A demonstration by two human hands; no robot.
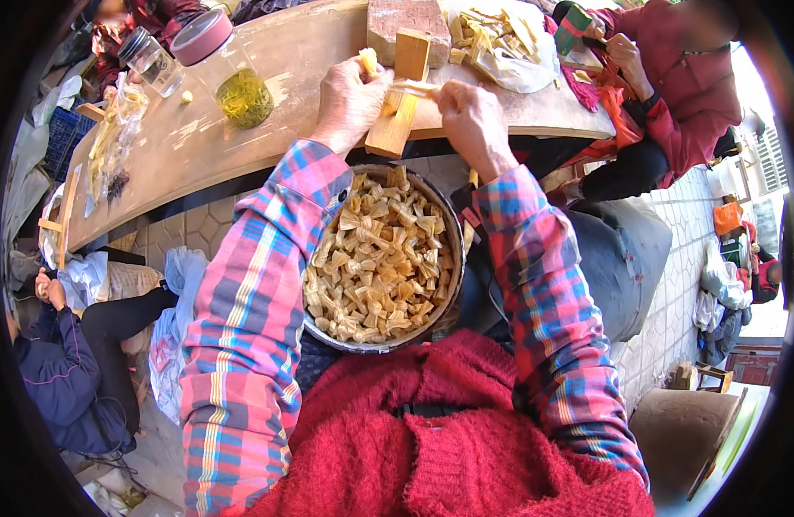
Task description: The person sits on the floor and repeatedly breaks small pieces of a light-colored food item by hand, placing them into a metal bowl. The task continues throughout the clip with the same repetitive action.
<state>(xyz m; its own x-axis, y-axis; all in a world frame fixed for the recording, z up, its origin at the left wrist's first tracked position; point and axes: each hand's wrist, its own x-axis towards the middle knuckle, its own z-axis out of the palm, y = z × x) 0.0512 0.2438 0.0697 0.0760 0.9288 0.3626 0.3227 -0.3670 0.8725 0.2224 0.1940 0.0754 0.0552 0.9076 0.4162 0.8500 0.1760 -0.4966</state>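
Note:
My left hand (353, 97) pinches a pale yellow, leafy or fibrous piece (368, 61), its end sticking up past the fingers. A thin pale strip (415, 86) runs from there to my right hand (473, 123), whose fingers are closed on its other end. The strip passes over a wooden block fixture (389, 132), which overhangs the table's near edge and has an upright board (411, 55). Whether the strip touches the wood, I cannot tell. Below my hands, a round pot (459, 258) at my lap holds many small knotted, tan fibrous strips (377, 258).
A brick (403, 29) stands behind the fixture on the wooden table (196, 145). More strips lie on a plastic bag (526, 81) at right. A pink-lidded jar (232, 81) and a smaller bottle (154, 64) stand left. Other people sit at right (687, 84) and left (67, 381).

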